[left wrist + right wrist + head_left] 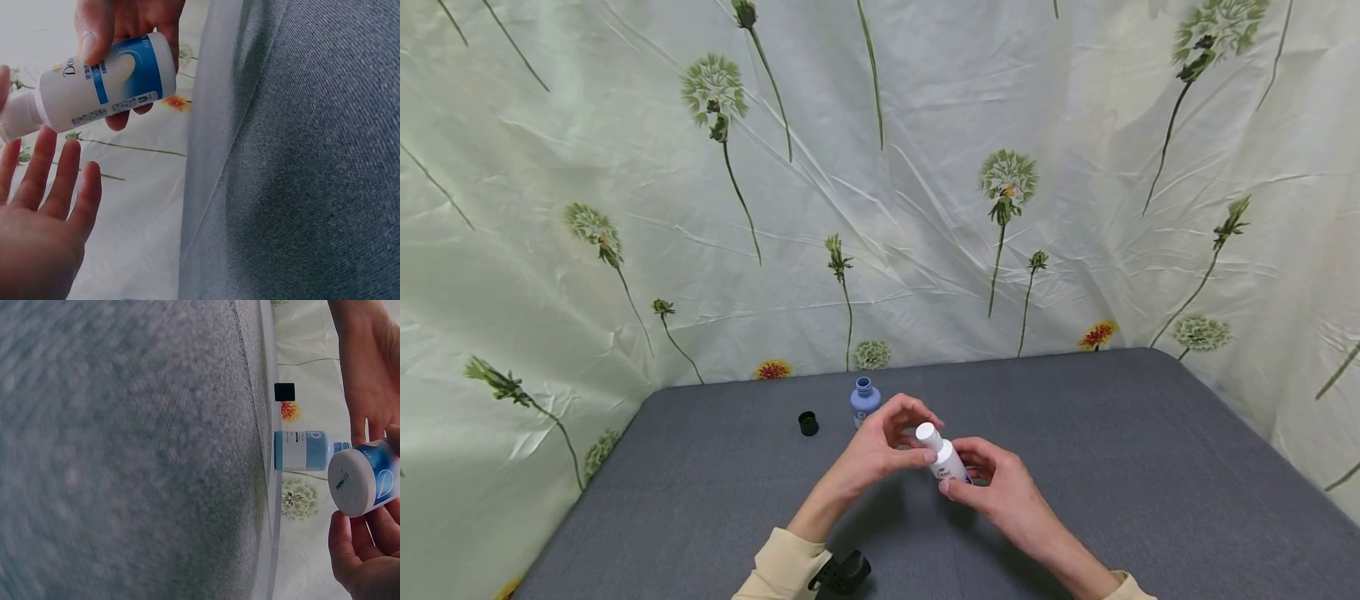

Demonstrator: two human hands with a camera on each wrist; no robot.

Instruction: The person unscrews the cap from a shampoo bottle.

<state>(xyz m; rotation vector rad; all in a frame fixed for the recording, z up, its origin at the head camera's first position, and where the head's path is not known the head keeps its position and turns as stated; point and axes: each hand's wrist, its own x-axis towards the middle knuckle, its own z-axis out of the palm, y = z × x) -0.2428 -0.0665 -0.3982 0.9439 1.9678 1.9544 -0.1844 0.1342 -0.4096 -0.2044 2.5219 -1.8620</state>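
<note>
A white bottle (948, 465) with a blue label is tilted above the table between both hands. My right hand (1003, 490) grips its lower body, thumb on the near side. At the other end, my left hand (876, 446) pinches the bottle's white cap (928, 434) between thumb and fingertips. In the left wrist view, the left hand's other fingers (59, 178) are spread below the cap. Behind the left hand stands an uncapped blue bottle (864, 397), partly hidden by that hand in the head view.
A small black cap (808, 423) lies on the grey cloth-covered table (715, 492), left of the blue bottle. Along the table's far edge hangs a pale curtain (910, 233) printed with dandelions. A black strap device (844, 573) sits at the left wrist.
</note>
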